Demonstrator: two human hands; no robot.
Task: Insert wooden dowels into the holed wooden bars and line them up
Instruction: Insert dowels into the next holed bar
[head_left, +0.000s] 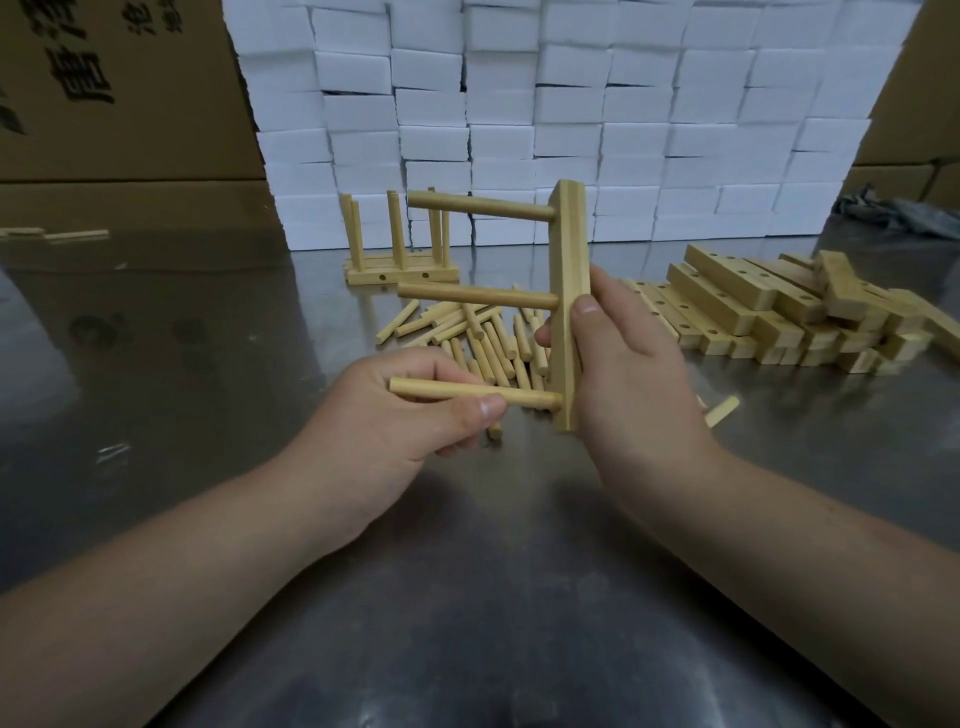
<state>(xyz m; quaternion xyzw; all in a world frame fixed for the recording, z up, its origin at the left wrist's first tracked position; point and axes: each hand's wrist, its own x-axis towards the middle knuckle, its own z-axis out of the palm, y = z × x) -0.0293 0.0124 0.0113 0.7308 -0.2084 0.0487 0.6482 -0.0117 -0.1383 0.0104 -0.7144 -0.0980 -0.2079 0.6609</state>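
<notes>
Fingers (488, 405) of the left hand (410, 415) are pinching the third dowel (467, 392) at the mouth of the lowest hole, while the right hand (628, 374) is gripping the holed bar (569, 291) on end, thumb on its near edge and the other fingers wrapped behind it. Beneath both hands the steel tabletop (467, 597) is carrying all stock. Beyond and to the right of the fingers, the pile of unfilled bars (779, 317) is lying in a loose heap, so most of the work appears to be remaining. Directly behind the fingers, the loose dowels (467, 338) are lying scattered. Farther back, the finished bars (402, 273) are standing lined up with dowels upright; their count is hard to make out, since they overlap. On the held bar, the upper dowel (480, 205) and middle dowel (478, 293) are already seated, so this bar is judged nearly complete. How deep the third dowel is sitting cannot be told, and the hole face is turned away from view.
</notes>
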